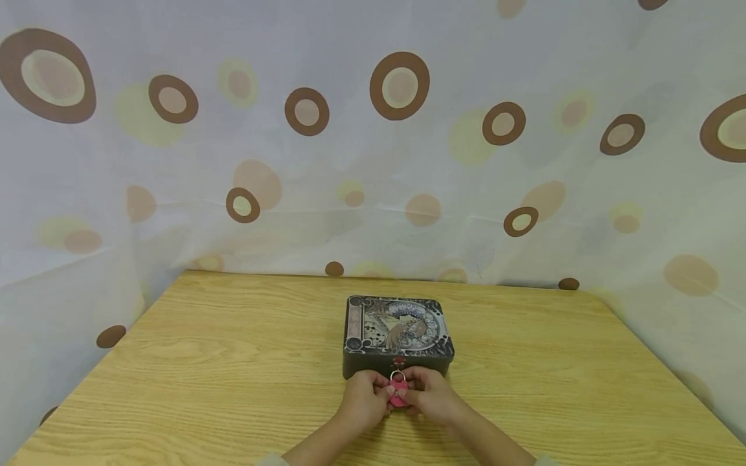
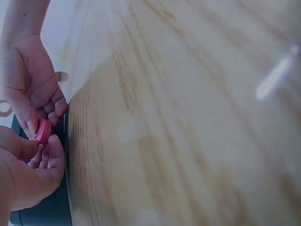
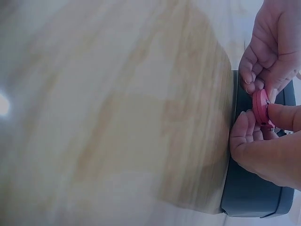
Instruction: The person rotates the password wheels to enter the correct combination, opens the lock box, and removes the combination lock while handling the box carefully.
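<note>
A pink padlock (image 1: 399,402) with a silver shackle (image 1: 397,373) is at the front of a dark box (image 1: 373,362), below its red clasp (image 1: 399,360). My left hand (image 1: 362,402) pinches the lock body from the left. From the other side my right hand (image 1: 436,396) pinches it too, both thumbs on its front face. The padlock's round edge (image 2: 43,131) shows between the fingers in the left wrist view, and the padlock (image 3: 259,106) appears likewise in the right wrist view. Whether the shackle is latched, I cannot tell.
The box has a decorated lid (image 1: 402,327), which is down. It stands on a wood-grain table (image 1: 233,362). Behind and at both sides of the table hangs a pale cloth (image 1: 350,162) with brown and beige circles.
</note>
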Motion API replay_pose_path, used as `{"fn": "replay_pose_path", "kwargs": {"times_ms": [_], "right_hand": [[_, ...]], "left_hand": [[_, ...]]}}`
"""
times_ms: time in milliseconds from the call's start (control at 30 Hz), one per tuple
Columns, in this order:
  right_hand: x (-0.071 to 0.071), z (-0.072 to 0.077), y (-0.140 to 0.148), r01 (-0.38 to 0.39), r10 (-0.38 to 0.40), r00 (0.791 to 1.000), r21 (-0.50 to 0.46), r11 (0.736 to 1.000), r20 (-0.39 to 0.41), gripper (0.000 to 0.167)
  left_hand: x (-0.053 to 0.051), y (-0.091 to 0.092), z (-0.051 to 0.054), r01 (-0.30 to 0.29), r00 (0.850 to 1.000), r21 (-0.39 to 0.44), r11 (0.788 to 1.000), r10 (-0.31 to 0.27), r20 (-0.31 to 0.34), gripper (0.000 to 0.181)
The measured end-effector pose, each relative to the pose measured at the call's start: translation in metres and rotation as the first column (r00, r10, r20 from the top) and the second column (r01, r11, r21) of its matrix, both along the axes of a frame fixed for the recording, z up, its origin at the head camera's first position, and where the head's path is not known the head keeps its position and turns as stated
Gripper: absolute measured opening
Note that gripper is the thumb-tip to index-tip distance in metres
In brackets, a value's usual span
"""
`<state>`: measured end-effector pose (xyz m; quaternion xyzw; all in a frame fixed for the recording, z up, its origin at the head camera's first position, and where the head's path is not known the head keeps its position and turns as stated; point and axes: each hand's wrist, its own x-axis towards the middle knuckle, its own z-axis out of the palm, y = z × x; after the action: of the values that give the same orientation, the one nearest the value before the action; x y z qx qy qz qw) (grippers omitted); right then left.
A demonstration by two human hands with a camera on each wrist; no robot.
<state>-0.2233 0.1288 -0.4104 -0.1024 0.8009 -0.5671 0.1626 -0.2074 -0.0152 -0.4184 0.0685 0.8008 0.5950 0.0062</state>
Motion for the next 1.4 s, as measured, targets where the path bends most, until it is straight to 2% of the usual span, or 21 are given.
{"fn": "replay_pose_path", "kwargs": {"times_ms": [100,767,1067,1400], "right_hand": [[0.0004,0.0,-0.0006,0.003,-0.003,1.0,0.005,1.0,-0.026,0.026],[0.001,0.002,-0.0025,0.033,-0.029,0.998,0.064,0.997,-0.052,0.026],[0.0011,0.0029,-0.0019,0.053,-0.052,0.999,0.041,0.998,-0.009,0.031],[0.0007,0.0037,-0.0007,0.06,-0.061,0.997,0.011,0.998,0.038,0.029]], "left_hand": [[-0.0002,0.0002,-0.0005,0.0,1.0,0.0,1.0,0.0,-0.015,0.008],[0.0,0.0013,0.0008,-0.012,1.0,-0.018,1.0,0.012,-0.021,0.008],[-0.0007,0.0009,0.0003,-0.014,1.0,-0.017,1.0,0.013,-0.025,0.008],[-0.0008,0.0007,0.0002,-0.015,1.0,-0.004,1.0,0.015,0.009,0.008]]}}
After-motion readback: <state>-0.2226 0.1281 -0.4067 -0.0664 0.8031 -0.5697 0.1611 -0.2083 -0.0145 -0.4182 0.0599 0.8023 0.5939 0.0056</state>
